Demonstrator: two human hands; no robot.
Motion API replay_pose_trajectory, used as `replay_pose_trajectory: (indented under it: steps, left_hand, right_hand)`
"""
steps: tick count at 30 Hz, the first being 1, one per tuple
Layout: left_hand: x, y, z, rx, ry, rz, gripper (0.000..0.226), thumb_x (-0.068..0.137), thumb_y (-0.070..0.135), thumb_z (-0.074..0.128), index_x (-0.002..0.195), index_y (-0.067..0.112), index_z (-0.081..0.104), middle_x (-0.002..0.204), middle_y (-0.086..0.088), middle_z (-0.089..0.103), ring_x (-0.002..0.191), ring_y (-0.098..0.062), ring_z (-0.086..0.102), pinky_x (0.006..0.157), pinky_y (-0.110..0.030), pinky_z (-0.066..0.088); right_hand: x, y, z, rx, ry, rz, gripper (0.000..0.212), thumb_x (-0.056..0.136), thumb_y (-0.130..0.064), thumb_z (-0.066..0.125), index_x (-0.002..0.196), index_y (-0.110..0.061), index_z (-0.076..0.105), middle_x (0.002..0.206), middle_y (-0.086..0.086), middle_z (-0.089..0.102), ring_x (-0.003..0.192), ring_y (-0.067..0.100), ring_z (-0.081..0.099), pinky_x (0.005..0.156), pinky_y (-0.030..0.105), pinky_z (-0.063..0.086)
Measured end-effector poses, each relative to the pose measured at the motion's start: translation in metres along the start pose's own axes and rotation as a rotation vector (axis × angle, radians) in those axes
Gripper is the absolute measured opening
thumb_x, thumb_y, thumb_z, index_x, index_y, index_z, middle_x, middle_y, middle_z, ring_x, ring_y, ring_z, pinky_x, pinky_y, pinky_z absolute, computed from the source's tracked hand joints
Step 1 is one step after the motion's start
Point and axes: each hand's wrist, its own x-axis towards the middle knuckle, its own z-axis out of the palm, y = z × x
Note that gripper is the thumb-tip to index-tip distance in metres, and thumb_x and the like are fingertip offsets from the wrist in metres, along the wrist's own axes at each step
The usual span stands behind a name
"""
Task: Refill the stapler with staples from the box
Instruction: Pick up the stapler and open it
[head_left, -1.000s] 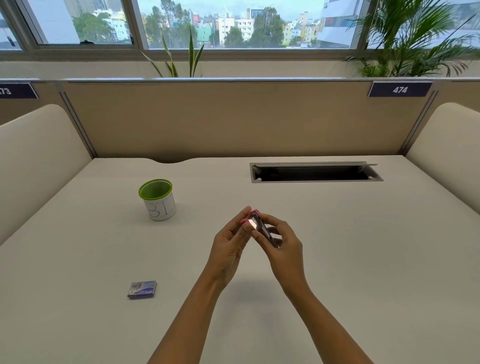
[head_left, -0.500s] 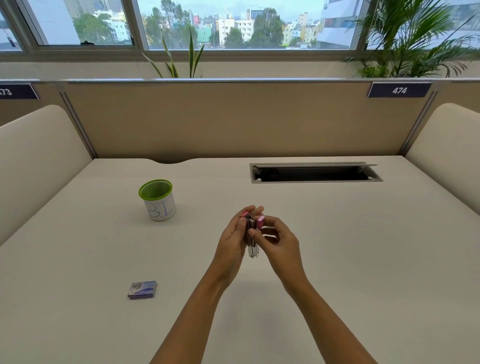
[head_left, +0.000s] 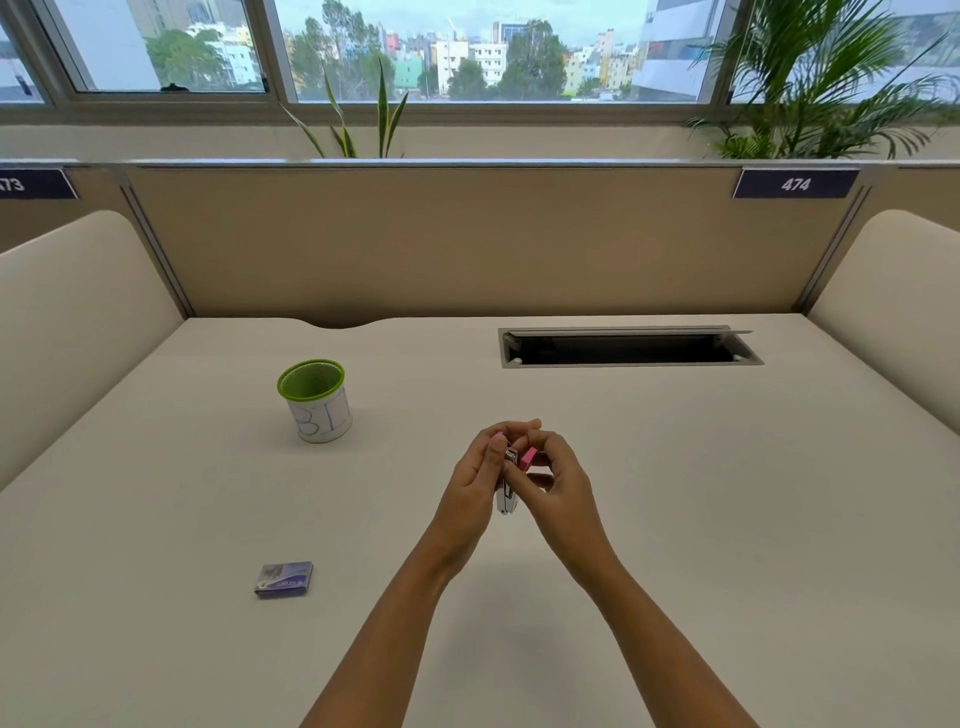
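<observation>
1. The box of staples (head_left: 284, 580) lies shut on the table (head_left: 727, 519), low on the left, well apart from both hands; the green-rimmed cup (head_left: 315, 401) stands beyond it
2. The left hand (head_left: 475, 480) curls its fingers (head_left: 496, 448) around the small pink stapler (head_left: 511, 478), held upright above the table
3. The right hand (head_left: 558, 486) pinches the pink top, fingers closed on it
4. Risk, as I judge it: prying the top open at this angle could let the stapler slip free or spring shut on a fingertip
</observation>
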Motion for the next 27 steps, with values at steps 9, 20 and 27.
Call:
replay_pose_trajectory:
  steps: [9, 20, 27]
  left_hand:
    - [-0.002, -0.003, 0.004, -0.059, 0.075, -0.013, 0.035, 0.092, 0.039, 0.033, 0.114, 0.028, 0.058, 0.124, 0.006, 0.063, 0.120, -0.015, 0.056, 0.101, -0.034, 0.046]
    - [0.002, 0.008, -0.003, -0.301, 0.096, -0.059, 0.041, 0.093, 0.036, 0.030, 0.122, 0.024, 0.056, 0.128, 0.005, 0.061, 0.122, -0.016, 0.054, 0.095, -0.028, 0.050]
    - [0.001, 0.009, -0.001, -0.358, 0.076, -0.066, 0.043, 0.096, 0.034, 0.024, 0.129, 0.022, 0.049, 0.129, 0.004, 0.061, 0.122, -0.017, 0.055, 0.087, -0.027, 0.054]
  right_hand:
    - [0.005, -0.002, -0.002, -0.038, -0.081, 0.029, 0.010, 0.088, -0.021, 0.061, 0.093, -0.027, 0.054, 0.092, -0.007, 0.059, 0.085, 0.002, 0.058, 0.076, 0.017, 0.052]
    - [0.002, -0.008, -0.004, -0.031, -0.064, -0.063, 0.026, 0.077, -0.021, 0.074, 0.096, -0.032, 0.060, 0.100, -0.009, 0.065, 0.090, 0.004, 0.062, 0.075, 0.018, 0.053]
    - [-0.003, -0.007, 0.004, -0.177, 0.021, -0.219, 0.025, 0.077, -0.021, 0.075, 0.096, -0.026, 0.061, 0.096, -0.006, 0.064, 0.085, 0.006, 0.061, 0.073, 0.014, 0.051]
